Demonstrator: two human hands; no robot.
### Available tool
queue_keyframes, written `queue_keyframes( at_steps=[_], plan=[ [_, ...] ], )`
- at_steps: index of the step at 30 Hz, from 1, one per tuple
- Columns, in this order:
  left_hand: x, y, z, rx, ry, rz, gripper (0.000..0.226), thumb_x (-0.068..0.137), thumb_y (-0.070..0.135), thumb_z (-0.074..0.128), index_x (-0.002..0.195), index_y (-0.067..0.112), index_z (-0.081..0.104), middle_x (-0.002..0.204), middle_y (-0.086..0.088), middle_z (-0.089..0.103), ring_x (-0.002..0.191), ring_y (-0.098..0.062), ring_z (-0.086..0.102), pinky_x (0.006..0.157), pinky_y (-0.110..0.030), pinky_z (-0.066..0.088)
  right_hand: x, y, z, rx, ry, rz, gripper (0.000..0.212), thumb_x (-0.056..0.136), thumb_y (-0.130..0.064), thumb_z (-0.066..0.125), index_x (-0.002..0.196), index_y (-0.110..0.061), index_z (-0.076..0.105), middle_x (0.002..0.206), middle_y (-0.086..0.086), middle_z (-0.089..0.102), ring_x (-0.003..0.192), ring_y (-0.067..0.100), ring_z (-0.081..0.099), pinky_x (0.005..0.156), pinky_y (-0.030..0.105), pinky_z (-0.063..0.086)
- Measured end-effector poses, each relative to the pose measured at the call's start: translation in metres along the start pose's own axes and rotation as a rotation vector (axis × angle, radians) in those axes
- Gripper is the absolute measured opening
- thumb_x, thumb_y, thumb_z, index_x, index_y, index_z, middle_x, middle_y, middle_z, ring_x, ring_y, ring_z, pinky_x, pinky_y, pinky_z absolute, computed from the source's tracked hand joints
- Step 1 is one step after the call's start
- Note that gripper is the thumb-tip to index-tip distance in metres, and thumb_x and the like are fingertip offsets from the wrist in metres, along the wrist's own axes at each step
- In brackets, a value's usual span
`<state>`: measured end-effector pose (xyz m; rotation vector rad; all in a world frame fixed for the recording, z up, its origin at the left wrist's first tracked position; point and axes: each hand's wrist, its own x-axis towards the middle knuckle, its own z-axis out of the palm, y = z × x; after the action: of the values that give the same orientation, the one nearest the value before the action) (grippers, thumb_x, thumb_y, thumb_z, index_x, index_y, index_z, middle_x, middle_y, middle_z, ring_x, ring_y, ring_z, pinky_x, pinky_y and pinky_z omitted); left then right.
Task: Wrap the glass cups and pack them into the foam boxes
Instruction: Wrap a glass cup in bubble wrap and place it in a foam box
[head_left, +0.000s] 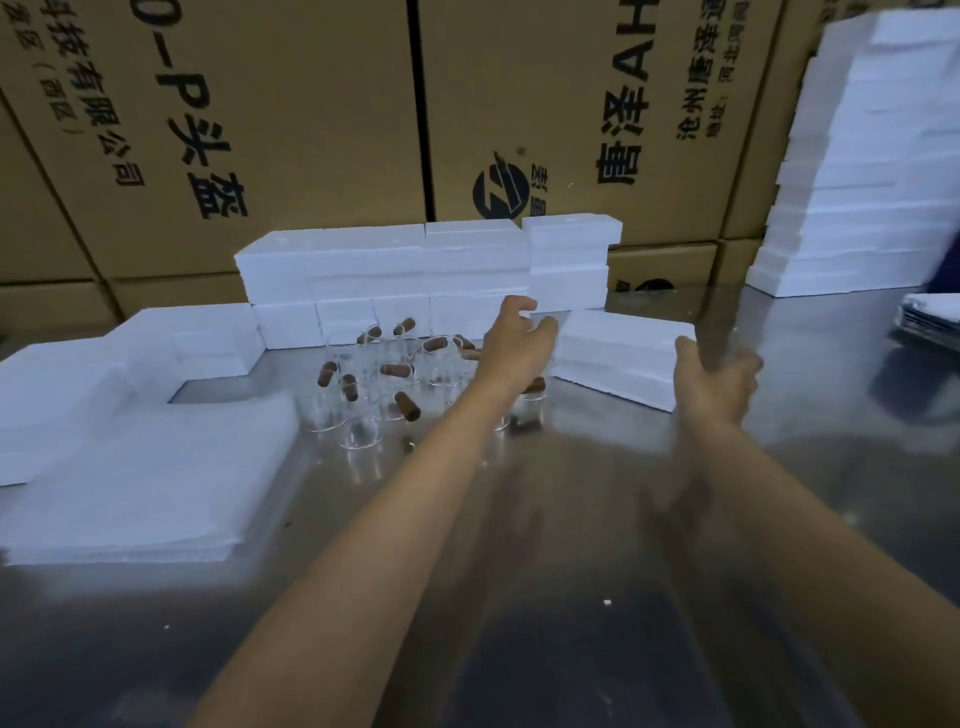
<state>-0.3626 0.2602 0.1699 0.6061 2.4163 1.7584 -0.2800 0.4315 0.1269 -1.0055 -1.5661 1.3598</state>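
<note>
Hands both out at the foam box (621, 358) right of the glass cups (395, 384): my left hand (519, 338) fingers spread wide at its left end, right hand (719, 374) blurred at its right end, can't tell grip.

Right hand (719, 376) motion-blurred, grip unclear; foam stack (878, 156) and dark trays (932, 322) cut off at right.

Foam boxes (384, 270) behind glass cups (395, 384)

Reflective metal table (597, 597) is backed by stacked brown cardboard cartons (311, 119) printed with black Chinese characters. Lighting is dim, with soft reflections.
</note>
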Motion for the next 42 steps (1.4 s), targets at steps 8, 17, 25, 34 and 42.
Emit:
queue_keyframes(
  at_steps=[8, 17, 25, 34, 42],
  plan=[
    [0.077, -0.018, 0.045, 0.542, -0.229, -0.097, 0.070, 0.103, 0.059, 0.015, 0.160, 0.018, 0.014, 0.165, -0.007, 0.027, 0.155, -0.028, 0.008, 0.123, -0.046, -0.013, 0.036, 0.035, 0.000, -0.029, -0.166, 0.070, 0.081, 0.094, -0.046, 0.057, 0.156, -0.024, 0.011, 0.153, 0.007, 0.041, 0.135, 0.034, 0.043, 0.109, 0.038, 0.035],
    [0.097, -0.032, 0.074, 0.633, -0.221, -0.026, 0.067, 0.104, 0.056, 0.020, 0.157, 0.015, 0.025, 0.157, -0.013, 0.039, 0.151, -0.031, 0.026, 0.118, -0.048, -0.020, 0.040, 0.048, 0.003, -0.211, -0.216, -0.090, 0.057, 0.100, -0.022, 0.042, 0.154, -0.029, 0.024, 0.115, 0.002, 0.060, 0.117, 0.030, 0.054, 0.111, 0.042, 0.034],
    [0.051, -0.016, 0.061, 0.598, -0.182, 0.098, 0.073, 0.098, 0.058, 0.044, 0.158, 0.024, 0.018, 0.110, -0.006, 0.069, 0.143, -0.029, 0.039, 0.123, -0.042, -0.014, 0.031, 0.038, -0.025, -0.085, -0.193, -0.042, 0.050, 0.092, 0.000, 0.033, 0.138, -0.014, 0.048, 0.112, 0.001, 0.051, 0.099, 0.020, 0.045, 0.085, 0.025, 0.035],
    [-0.051, -0.017, 0.020, 0.704, -0.083, 0.189, 0.065, 0.096, 0.063, 0.046, 0.147, 0.022, 0.046, 0.129, -0.011, 0.064, 0.132, -0.036, 0.045, 0.106, -0.039, 0.037, -0.024, 0.034, -0.060, -0.181, -0.279, -0.039, 0.038, 0.088, 0.002, 0.033, 0.114, -0.015, 0.055, 0.101, 0.003, 0.057, 0.095, 0.028, 0.050, 0.078, 0.029, 0.038],
    [-0.134, -0.053, -0.056, 0.454, -0.027, 0.015, 0.098, 0.066, 0.090, 0.054, 0.145, 0.036, 0.035, 0.118, 0.007, 0.059, 0.106, -0.019, 0.060, 0.092, -0.042, 0.054, -0.105, 0.028, -0.054, -0.066, -0.563, -0.101, 0.047, 0.090, 0.006, 0.036, 0.107, -0.027, 0.065, 0.095, -0.015, 0.067, 0.084, 0.001, 0.059, 0.068, 0.019, 0.046]
  ],
)
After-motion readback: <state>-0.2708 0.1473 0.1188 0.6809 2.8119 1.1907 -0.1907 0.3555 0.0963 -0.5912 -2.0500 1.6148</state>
